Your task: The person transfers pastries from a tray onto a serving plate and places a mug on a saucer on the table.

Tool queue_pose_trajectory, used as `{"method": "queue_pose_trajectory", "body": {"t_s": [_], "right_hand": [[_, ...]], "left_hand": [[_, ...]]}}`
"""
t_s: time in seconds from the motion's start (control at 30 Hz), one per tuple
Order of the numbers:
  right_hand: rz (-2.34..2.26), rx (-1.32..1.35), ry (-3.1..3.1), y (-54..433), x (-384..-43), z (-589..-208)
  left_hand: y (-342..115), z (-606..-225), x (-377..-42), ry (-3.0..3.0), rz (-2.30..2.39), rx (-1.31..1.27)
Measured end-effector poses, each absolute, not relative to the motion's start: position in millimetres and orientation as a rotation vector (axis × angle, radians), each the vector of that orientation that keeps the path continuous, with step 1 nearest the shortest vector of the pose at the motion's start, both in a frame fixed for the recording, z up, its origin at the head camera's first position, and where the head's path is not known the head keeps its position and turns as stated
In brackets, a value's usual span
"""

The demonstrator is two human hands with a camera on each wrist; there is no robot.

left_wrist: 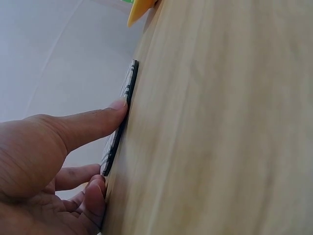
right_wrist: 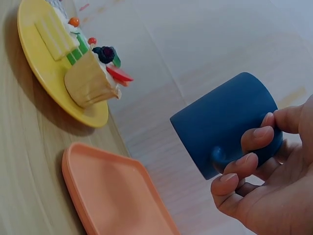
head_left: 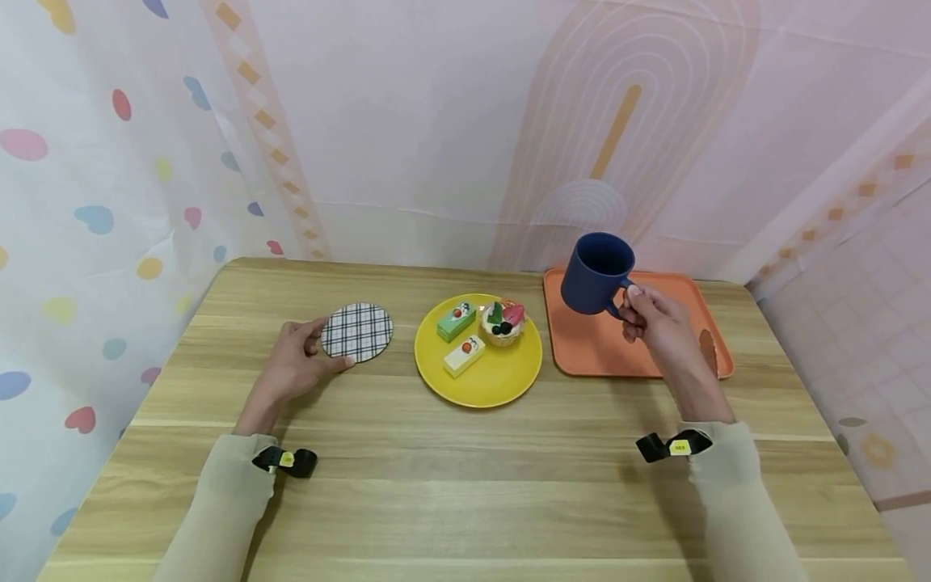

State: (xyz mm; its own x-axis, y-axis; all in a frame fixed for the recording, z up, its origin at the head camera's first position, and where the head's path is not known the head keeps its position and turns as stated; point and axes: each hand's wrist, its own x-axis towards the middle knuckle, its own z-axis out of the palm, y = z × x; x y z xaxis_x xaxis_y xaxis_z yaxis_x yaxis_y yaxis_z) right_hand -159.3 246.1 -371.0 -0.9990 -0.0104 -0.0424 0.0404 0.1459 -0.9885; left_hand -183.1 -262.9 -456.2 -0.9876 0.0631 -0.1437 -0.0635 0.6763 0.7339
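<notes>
A round coaster [head_left: 357, 332] with a black-and-white plaid top lies on the left of the table. My left hand [head_left: 300, 360] pinches its near-left edge between thumb and fingers; in the left wrist view the thumb [left_wrist: 95, 126] touches the rim of the coaster [left_wrist: 128, 85], which stays at the tabletop. My right hand [head_left: 660, 323] grips the handle of a dark blue mug [head_left: 592, 279]. The mug [right_wrist: 227, 120] is held up in the air above the orange tray [head_left: 582, 356], its mouth facing up. No contents are visible inside.
Between the hands sits a yellow plate [head_left: 480, 394] bearing a green cake slice [head_left: 457, 322], a pale yellow cake slice [head_left: 463, 356] and a fruit-topped tart [head_left: 503, 323]. A patterned curtain [head_left: 407, 121] hangs behind the wooden table [head_left: 465, 501].
</notes>
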Motion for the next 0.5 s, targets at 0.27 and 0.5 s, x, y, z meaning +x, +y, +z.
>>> {"method": "queue_pose_trajectory", "body": {"t_s": [0.27, 0.5], "right_hand": [[-2.06, 0.006, 2.311, 236.1, -159.9, -369.7], [-2.071, -0.058, 2.309, 225.8, -160.0, -369.2]], "left_hand": [[-262.6, -454.4, -183.1, 2.724, 1.198, -0.001], [-263.2, -455.3, -183.1, 2.731, 1.197, 0.002]]}}
